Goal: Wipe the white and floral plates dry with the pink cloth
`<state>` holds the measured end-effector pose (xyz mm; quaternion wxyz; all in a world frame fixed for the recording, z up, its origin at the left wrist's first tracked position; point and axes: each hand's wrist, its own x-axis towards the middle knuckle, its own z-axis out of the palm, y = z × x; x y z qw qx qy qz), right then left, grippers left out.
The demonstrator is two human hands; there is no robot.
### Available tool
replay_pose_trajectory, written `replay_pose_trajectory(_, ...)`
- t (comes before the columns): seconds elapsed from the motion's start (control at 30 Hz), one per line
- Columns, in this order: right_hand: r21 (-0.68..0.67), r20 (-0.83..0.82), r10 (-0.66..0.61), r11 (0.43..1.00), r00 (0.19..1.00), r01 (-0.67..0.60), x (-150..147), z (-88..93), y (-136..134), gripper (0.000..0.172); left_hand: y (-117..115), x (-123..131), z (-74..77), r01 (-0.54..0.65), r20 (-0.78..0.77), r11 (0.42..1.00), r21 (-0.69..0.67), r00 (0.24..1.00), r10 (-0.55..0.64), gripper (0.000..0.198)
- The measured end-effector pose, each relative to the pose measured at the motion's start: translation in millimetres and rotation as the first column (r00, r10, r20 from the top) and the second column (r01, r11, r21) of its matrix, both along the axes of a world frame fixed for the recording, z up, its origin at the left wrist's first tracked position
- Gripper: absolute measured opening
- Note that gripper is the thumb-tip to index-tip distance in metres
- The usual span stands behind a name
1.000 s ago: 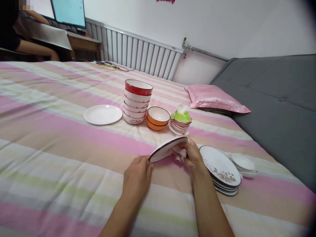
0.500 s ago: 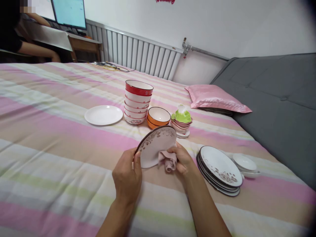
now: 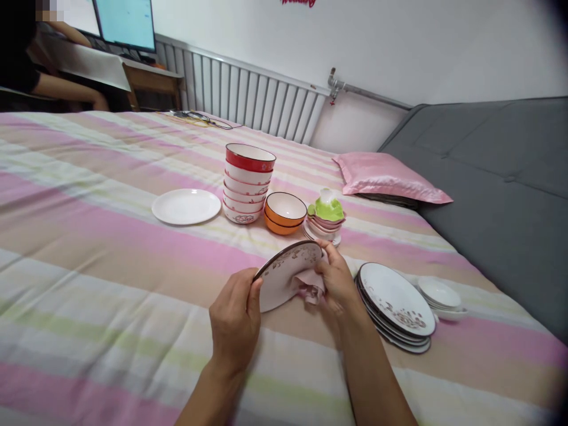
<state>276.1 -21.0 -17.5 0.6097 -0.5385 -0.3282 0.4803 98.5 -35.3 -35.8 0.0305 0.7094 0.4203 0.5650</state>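
A white plate (image 3: 277,284) with a dark rim and brown floral print is held tilted above the bed. My left hand (image 3: 235,316) grips its left edge, thumb on the face and fingers behind. My right hand (image 3: 336,278) is closed around a pink cloth (image 3: 309,283) at the plate's right rim, pressing it against the face. To the right lies a stack of matching plates (image 3: 397,299). Beyond the held plate stand two orange bowls (image 3: 284,223) and a tall stack of red and white bowls (image 3: 247,186).
A white oval plate (image 3: 186,207) lies left of the bowls. Green and pink leaf-shaped dishes (image 3: 327,210) are stacked right of them. Small white dishes (image 3: 440,294) sit at the right. A pink pillow (image 3: 390,176) rests by the grey headboard (image 3: 492,154). A person (image 3: 66,89) sits at a desk.
The plate has come lower and slightly right, tipping flatter. My right hand with the cloth has moved up and right to the plate's rim; my left hand has shifted slightly right.
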Motion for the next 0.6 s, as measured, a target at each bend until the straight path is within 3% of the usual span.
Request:
replay_pose_trajectory(0.13,0.122,0.322,-0.011,0.992,0.947,-0.030,1.1,18.0,-12.4,0.041,-0.9,1.1,-0.3,0.066,-0.036,0.997,0.034,0.997,-0.065,0.015)
replay_pose_trajectory(0.2,0.204,0.532,-0.050,0.977,0.845,-0.070,0.6,24.6,-18.0,0.039,-1.5,1.5,-0.6,0.114,-0.058,0.993,0.023,0.992,-0.112,0.015)
replay_pose_trajectory(0.3,0.333,0.771,-0.173,0.930,0.612,-0.157,-5.4,31.0,-24.4,0.040,-3.0,2.5,-1.1,0.150,-0.062,0.989,0.001,0.987,-0.150,0.016)
replay_pose_trajectory(0.43,0.470,0.863,-0.389,0.852,0.322,-0.230,-28.3,33.2,-30.8,0.030,-5.2,4.1,-0.4,0.170,-0.066,0.985,-0.013,0.983,-0.170,0.018)
replay_pose_trajectory(0.6,0.476,0.876,-0.468,0.803,0.116,-0.358,-65.3,27.6,-39.8,0.023,-4.8,3.4,1.5,0.162,-0.071,0.987,0.010,0.984,-0.161,0.013)
